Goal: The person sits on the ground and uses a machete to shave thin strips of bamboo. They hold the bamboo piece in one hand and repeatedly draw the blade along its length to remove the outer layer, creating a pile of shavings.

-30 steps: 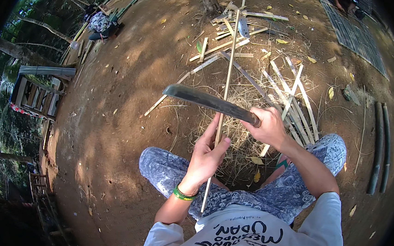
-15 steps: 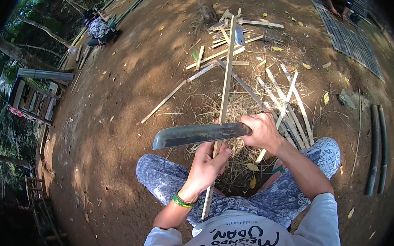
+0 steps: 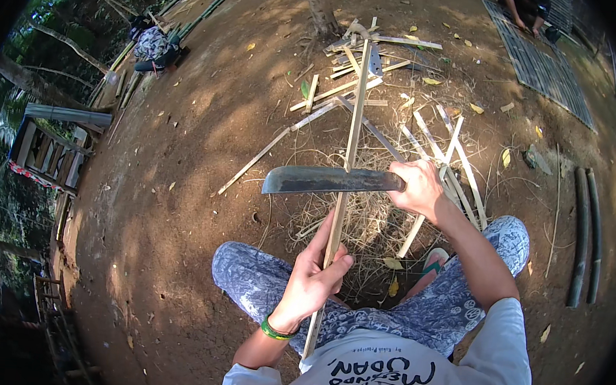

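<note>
My left hand point(image 3: 316, 276) is closed round a long, pale bamboo strip point(image 3: 353, 134), its index finger stretched along it. The strip's lower end reaches my lap and its upper end points away from me. A machete point(image 3: 330, 182) with a broad dark blade lies across the strip, above my left hand. Closed on its handle at the right is my right hand point(image 3: 421, 190). The blade's wide tip points left. Beneath both hands, thin curly shavings point(image 3: 371, 219) cover the ground between my legs.
Several cut strips point(image 3: 462, 168) lie ahead on the right, more near a tree trunk point(image 3: 319, 9). Two dark poles point(image 3: 585, 236) rest at the far right. One person point(image 3: 528, 11) works at a slatted bamboo panel point(image 3: 542, 62); another person point(image 3: 153, 43) crouches at the far left.
The machete and my right hand have moved away from me along the strip. My left hand and the strip have shifted slightly toward my body.
</note>
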Demonstrator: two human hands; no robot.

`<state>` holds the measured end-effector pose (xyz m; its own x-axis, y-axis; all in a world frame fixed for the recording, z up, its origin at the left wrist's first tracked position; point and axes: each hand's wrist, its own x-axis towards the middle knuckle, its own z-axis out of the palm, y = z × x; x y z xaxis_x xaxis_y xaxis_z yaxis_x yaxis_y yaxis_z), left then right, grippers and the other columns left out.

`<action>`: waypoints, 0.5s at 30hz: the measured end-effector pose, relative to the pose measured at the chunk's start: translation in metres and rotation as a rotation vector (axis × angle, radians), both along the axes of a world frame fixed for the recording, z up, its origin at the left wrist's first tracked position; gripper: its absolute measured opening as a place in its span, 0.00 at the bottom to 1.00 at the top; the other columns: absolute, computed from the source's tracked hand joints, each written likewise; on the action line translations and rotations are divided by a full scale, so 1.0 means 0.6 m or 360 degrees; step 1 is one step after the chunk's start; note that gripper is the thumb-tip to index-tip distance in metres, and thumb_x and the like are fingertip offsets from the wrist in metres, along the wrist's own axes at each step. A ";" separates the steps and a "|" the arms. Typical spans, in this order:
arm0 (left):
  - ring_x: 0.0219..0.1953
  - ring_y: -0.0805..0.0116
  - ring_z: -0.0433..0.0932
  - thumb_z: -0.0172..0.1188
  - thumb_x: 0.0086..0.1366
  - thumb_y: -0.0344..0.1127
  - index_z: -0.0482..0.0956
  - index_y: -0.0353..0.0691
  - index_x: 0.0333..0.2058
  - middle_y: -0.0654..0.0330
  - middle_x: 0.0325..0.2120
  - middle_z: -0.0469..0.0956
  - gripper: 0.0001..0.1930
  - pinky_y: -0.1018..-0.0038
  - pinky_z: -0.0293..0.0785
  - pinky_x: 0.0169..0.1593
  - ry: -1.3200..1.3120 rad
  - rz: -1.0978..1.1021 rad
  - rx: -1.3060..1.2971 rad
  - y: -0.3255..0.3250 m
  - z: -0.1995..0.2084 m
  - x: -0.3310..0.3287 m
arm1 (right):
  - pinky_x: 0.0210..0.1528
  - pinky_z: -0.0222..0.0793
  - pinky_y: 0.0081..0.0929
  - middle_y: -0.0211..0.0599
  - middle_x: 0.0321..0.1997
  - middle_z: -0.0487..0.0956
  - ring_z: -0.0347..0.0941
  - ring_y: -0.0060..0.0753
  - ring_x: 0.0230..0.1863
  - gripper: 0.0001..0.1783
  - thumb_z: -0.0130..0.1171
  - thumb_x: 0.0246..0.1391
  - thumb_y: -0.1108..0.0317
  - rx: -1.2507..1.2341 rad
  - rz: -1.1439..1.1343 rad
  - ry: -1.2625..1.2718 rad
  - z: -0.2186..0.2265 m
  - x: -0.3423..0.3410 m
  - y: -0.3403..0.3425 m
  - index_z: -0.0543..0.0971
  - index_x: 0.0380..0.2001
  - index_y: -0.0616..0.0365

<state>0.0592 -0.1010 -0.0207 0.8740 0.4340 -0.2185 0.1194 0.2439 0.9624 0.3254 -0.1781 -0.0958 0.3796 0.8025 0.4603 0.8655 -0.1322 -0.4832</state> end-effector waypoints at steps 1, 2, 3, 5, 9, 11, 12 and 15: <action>0.22 0.85 0.64 0.55 0.68 0.21 0.44 0.45 0.74 0.70 0.31 0.69 0.41 0.85 0.63 0.22 -0.0005 -0.0005 -0.0003 0.000 0.000 -0.005 | 0.25 0.69 0.42 0.39 0.16 0.75 0.74 0.47 0.19 0.06 0.61 0.39 0.66 0.0027 0.0028 -0.0018 -0.002 0.002 0.002 0.74 0.20 0.52; 0.22 0.84 0.64 0.55 0.68 0.22 0.45 0.45 0.74 0.70 0.31 0.69 0.41 0.85 0.64 0.22 0.0005 0.0000 0.0004 0.000 -0.001 -0.009 | 0.24 0.67 0.41 0.40 0.15 0.73 0.73 0.48 0.18 0.06 0.60 0.39 0.67 0.0056 0.0057 -0.0039 -0.002 0.004 0.005 0.73 0.18 0.53; 0.22 0.84 0.65 0.55 0.68 0.22 0.45 0.45 0.74 0.70 0.31 0.69 0.41 0.85 0.64 0.22 0.0014 0.0003 0.0009 0.002 -0.002 -0.013 | 0.27 0.68 0.42 0.39 0.15 0.73 0.73 0.48 0.19 0.06 0.60 0.39 0.67 0.0001 0.0039 -0.0051 -0.004 0.004 0.006 0.73 0.19 0.52; 0.22 0.84 0.65 0.56 0.67 0.22 0.45 0.45 0.74 0.69 0.31 0.70 0.41 0.85 0.64 0.22 0.0034 0.0004 -0.0016 0.001 -0.002 -0.026 | 0.29 0.72 0.43 0.38 0.18 0.77 0.75 0.47 0.22 0.07 0.62 0.42 0.62 -0.0141 -0.0010 -0.0090 -0.011 0.010 0.011 0.76 0.21 0.50; 0.22 0.84 0.65 0.57 0.67 0.22 0.45 0.44 0.74 0.69 0.31 0.69 0.42 0.85 0.65 0.22 0.0040 -0.0023 -0.0099 -0.008 0.003 -0.053 | 0.35 0.74 0.48 0.41 0.21 0.79 0.78 0.49 0.31 0.10 0.63 0.45 0.57 -0.0095 -0.0172 -0.0077 0.002 0.051 0.001 0.80 0.26 0.51; 0.22 0.84 0.65 0.58 0.67 0.22 0.45 0.44 0.73 0.69 0.31 0.69 0.42 0.85 0.67 0.22 0.0035 -0.0015 -0.0102 -0.009 0.003 -0.064 | 0.34 0.73 0.48 0.43 0.22 0.79 0.78 0.49 0.31 0.11 0.64 0.45 0.57 -0.0077 -0.0162 -0.0151 0.005 0.052 -0.001 0.81 0.28 0.52; 0.22 0.85 0.65 0.57 0.67 0.22 0.45 0.44 0.74 0.70 0.31 0.68 0.41 0.85 0.67 0.23 0.0039 -0.0022 -0.0098 -0.009 0.005 -0.068 | 0.34 0.73 0.47 0.43 0.22 0.79 0.78 0.49 0.30 0.11 0.64 0.45 0.57 -0.0085 -0.0162 -0.0179 0.005 0.056 0.002 0.81 0.28 0.52; 0.23 0.86 0.64 0.55 0.68 0.21 0.45 0.47 0.74 0.71 0.31 0.67 0.41 0.86 0.67 0.24 0.0049 -0.0034 -0.0169 -0.010 0.008 -0.088 | 0.29 0.70 0.43 0.44 0.17 0.76 0.73 0.50 0.21 0.11 0.65 0.42 0.59 -0.0220 -0.0261 -0.0014 0.021 0.084 0.007 0.79 0.26 0.54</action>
